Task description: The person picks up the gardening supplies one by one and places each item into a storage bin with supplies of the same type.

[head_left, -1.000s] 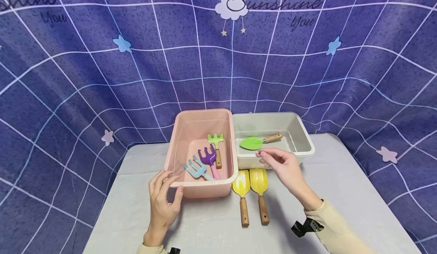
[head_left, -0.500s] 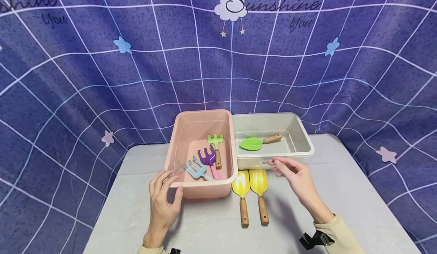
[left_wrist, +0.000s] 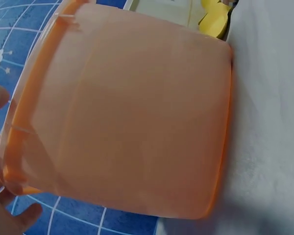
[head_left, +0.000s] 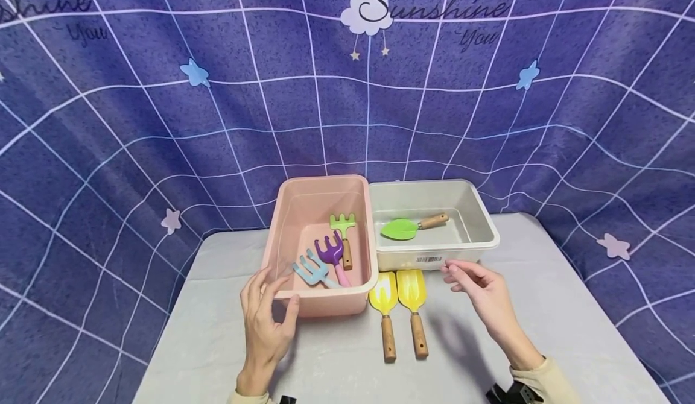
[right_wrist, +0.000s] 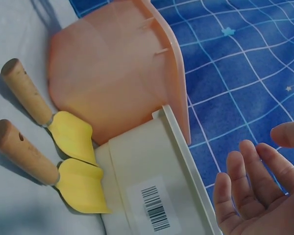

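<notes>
My left hand is at the near-left corner of the pink bin, its fingers over the rim and relaxed. Inside that bin lie a light blue fork, a purple fork with a pink handle and a green fork with a wooden handle. My right hand hovers in front of the grey bin, holding nothing, fingers loosely bent. A green trowel lies in the grey bin. Two yellow shovels lie side by side on the table, left of my right hand.
The two bins stand side by side on a table with a light cloth. Behind them hangs a blue gridded curtain. A barcode label is on the grey bin's front wall.
My right hand has moved from the grey bin's front rim toward the near right, away from the bin. My left hand has shifted slightly right and down at the pink bin's corner.
</notes>
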A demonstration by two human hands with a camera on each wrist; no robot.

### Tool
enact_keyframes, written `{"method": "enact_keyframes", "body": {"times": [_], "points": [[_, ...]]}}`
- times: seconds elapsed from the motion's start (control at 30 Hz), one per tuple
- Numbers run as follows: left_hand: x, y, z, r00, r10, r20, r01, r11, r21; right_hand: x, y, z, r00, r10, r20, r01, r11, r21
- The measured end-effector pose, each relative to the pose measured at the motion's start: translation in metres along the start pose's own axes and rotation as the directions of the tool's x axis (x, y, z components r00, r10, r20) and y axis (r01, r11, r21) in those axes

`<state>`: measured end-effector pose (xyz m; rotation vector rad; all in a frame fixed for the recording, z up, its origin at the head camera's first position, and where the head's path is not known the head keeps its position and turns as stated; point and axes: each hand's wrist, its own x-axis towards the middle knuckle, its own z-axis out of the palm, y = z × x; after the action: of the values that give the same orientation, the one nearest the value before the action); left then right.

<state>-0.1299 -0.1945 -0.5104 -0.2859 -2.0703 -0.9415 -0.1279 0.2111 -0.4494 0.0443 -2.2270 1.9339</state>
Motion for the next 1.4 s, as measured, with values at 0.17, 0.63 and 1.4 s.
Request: {"method": "enact_keyframes", "body": {"times": [0.17,0.63,1.4], "points": [[0.001,0.005,0.0,1.0,0.01,0.0,-0.01,1.0,0.027,-0.002,0.002,-0.002,1.0,0.009,-0.022,-0.009,1.0,-0.006],[0.004,0.029,0.007,1.0,-0.01,0.025,0.007,0.994,0.105,-0.012,0.019,-0.002,0.999,0.016,-0.046,-0.018,0.998,-0.055],[0.008,0.06,0.02,0.997,0.073,0.036,-0.076,0.994,0.077,-0.027,0.038,-0.006,0.994,0.076,-0.075,-0.08,0.996,-0.046]]}}
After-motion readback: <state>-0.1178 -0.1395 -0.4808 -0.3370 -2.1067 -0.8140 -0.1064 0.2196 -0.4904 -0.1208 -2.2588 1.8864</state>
